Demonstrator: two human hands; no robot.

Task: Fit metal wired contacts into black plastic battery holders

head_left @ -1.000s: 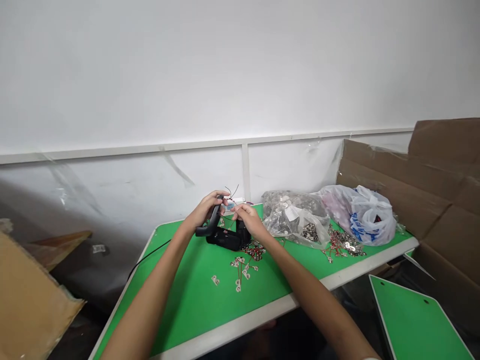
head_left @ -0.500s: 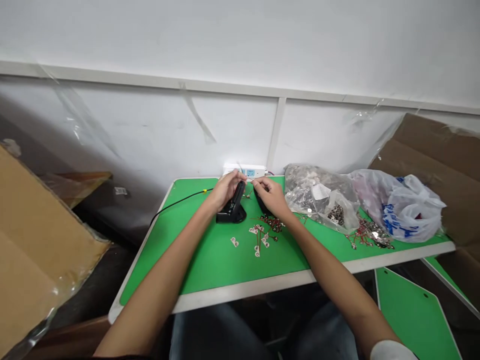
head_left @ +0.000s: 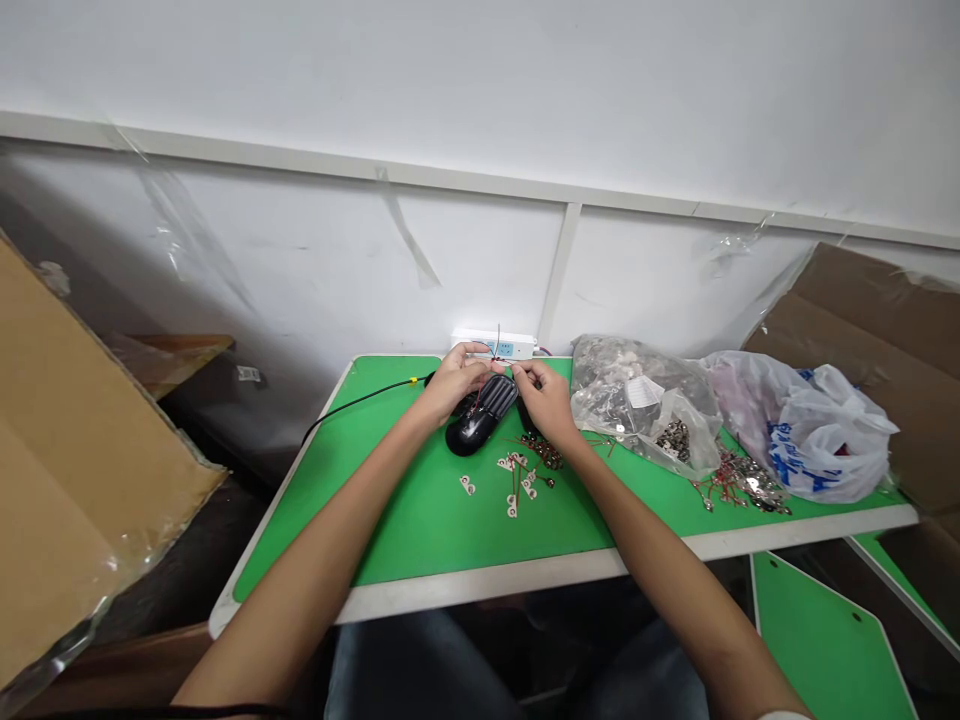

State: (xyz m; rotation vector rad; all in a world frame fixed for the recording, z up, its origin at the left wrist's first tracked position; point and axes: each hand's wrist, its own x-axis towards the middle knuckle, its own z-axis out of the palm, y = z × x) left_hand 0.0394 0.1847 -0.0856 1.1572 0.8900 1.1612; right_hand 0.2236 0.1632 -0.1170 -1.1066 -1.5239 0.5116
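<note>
My left hand (head_left: 454, 385) is closed in a pinch at the back of the green table, by a glossy black plastic housing (head_left: 469, 432) with ribbed slots. Thin wires (head_left: 498, 358), dark and red, show between my fingertips above the housing. My right hand (head_left: 544, 398) pinches at the right end of the wires. Beneath it is another black part (head_left: 527, 418), mostly hidden. Close to my right wrist lies a small pile of metal contacts with red wires (head_left: 546, 452). Several white-backed contact pieces (head_left: 513, 490) are scattered in front of the housing.
A white power strip (head_left: 517, 347) stands against the wall behind my hands. A black cable (head_left: 360, 402) runs off the table's left edge. On the right are a clear bag of metal parts (head_left: 637, 385), a white plastic bag (head_left: 832, 430) and loose contacts (head_left: 750, 475). Cardboard (head_left: 82, 460) stands left.
The black housing has turned and tipped so its ribbed, slotted face now shows. My fingers have come together around the wires above it, and the view has shifted slightly.
</note>
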